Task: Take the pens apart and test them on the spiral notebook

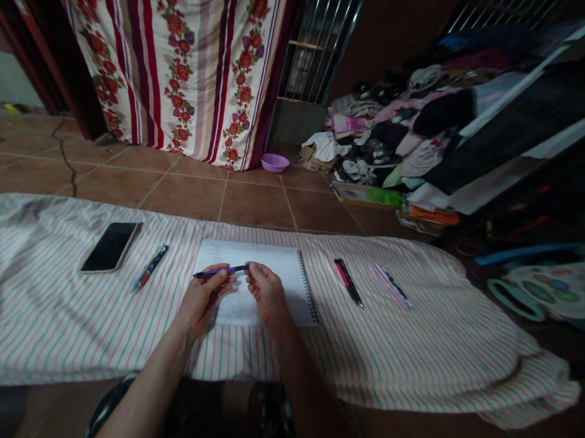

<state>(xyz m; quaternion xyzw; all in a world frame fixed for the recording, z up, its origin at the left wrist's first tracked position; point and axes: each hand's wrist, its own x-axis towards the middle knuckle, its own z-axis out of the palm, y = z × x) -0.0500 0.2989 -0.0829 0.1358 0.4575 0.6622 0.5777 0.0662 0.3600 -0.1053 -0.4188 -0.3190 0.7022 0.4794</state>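
Observation:
A purple and black pen (pixel 229 270) is held nearly level in both hands over an open spiral notebook (pixel 287 292). My left hand (pixel 208 289) closes around its barrel, the thumb lying along it. The fingertips of my right hand (pixel 266 289) pinch its dark right end. Faint writing shows on the notebook's white page, partly covered by my hands. To the right lie a red and black pen (pixel 348 283) and a pink and white pen with dark marks (pixel 392 286). Left of the notebook are patterned pens (pixel 150 268), close together, their number unclear.
A dark-screened phone (pixel 112 248) lies at the left on the striped cloth (pixel 413 361) covering the table. Beyond are a tiled floor (pixel 199 189), a floral curtain (pixel 193 58), a purple basin (pixel 275 163) and a heap of clothes (pixel 394 126).

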